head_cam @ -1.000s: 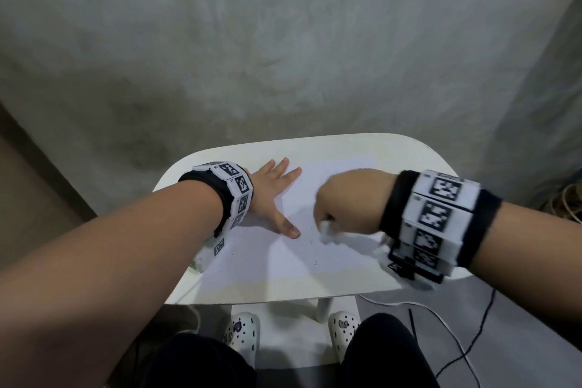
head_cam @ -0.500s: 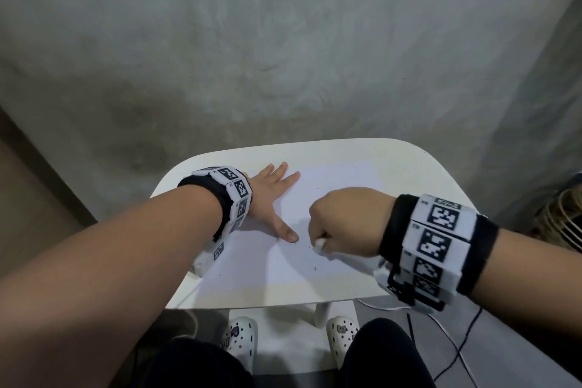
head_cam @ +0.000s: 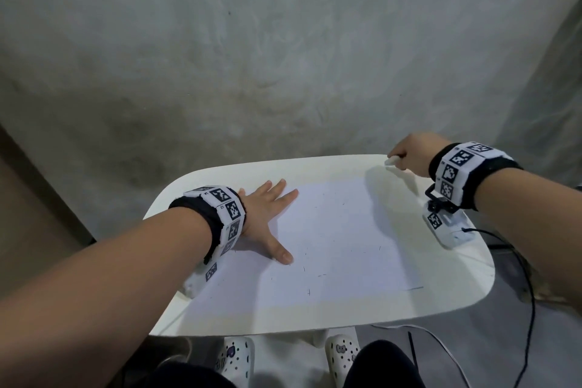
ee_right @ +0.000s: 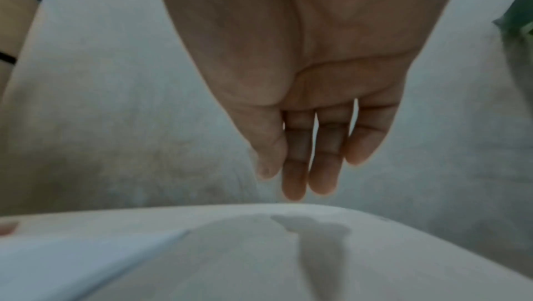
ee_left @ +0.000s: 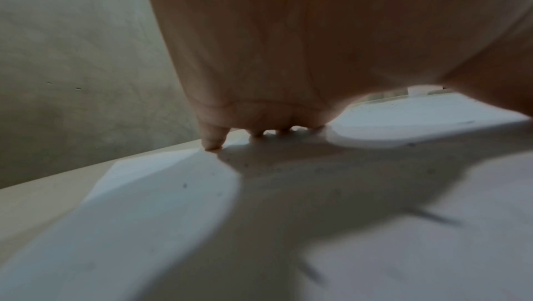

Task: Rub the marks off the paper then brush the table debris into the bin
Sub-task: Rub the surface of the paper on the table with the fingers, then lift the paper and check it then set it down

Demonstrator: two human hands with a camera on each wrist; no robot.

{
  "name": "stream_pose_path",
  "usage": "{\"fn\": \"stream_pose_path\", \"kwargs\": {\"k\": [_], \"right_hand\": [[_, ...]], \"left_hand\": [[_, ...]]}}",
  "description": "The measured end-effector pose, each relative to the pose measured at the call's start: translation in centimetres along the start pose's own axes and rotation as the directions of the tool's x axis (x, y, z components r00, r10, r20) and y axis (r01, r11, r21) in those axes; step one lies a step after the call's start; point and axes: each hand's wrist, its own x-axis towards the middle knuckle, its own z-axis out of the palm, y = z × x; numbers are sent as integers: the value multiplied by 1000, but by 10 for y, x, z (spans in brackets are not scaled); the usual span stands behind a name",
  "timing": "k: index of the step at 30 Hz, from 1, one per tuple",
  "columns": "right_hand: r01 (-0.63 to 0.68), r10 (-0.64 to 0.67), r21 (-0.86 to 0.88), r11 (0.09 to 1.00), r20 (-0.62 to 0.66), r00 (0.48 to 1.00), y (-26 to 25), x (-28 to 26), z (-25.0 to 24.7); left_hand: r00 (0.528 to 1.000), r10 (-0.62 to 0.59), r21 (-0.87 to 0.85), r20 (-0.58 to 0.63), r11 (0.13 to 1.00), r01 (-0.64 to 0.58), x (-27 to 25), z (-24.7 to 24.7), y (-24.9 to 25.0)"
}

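A white sheet of paper (head_cam: 330,246) lies on the small white table (head_cam: 315,321). Short dark strokes and specks of debris (head_cam: 414,287) are scattered over the sheet. My left hand (head_cam: 267,217) lies flat on the paper's left side with fingers spread; the left wrist view shows its fingertips (ee_left: 212,144) touching the paper (ee_left: 144,192). My right hand (head_cam: 409,154) is at the table's far right corner and pinches a small white eraser (head_cam: 392,161) just above the surface. In the right wrist view its fingers (ee_right: 294,169) point down over the table's edge (ee_right: 288,210); the eraser is not clear there.
A bare concrete wall stands right behind the table. Black and white cables (head_cam: 532,309) run over the floor at the right. My white clogs (head_cam: 236,356) and dark knees sit under the near edge. No bin is in view.
My right hand has left the middle of the paper and moved to the table's far right corner, still with the eraser. The left hand stays flat on the sheet.
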Motion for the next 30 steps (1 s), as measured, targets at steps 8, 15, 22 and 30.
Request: {"fn": "stream_pose_path", "kwargs": {"k": [8,15,22,30], "right_hand": [[48,-6,-218,975,193,981,-23,2,3],[47,-38,-23,999,281,959,-62,4,14],[-53,-28,188,981,400,916,-60,3,3],[-389,-27,773,501,463,886,-22,-1,31]], "left_hand": [[1000,9,-9,21,1000,-9,4,-1,-3],[1000,7,-15,16,1000,-7,-1,-2,0],[1000,5,-24,-4,1000,-5,-3,-2,1],[999,21,-53,-45,998,-23,0,-1,-4]]}}
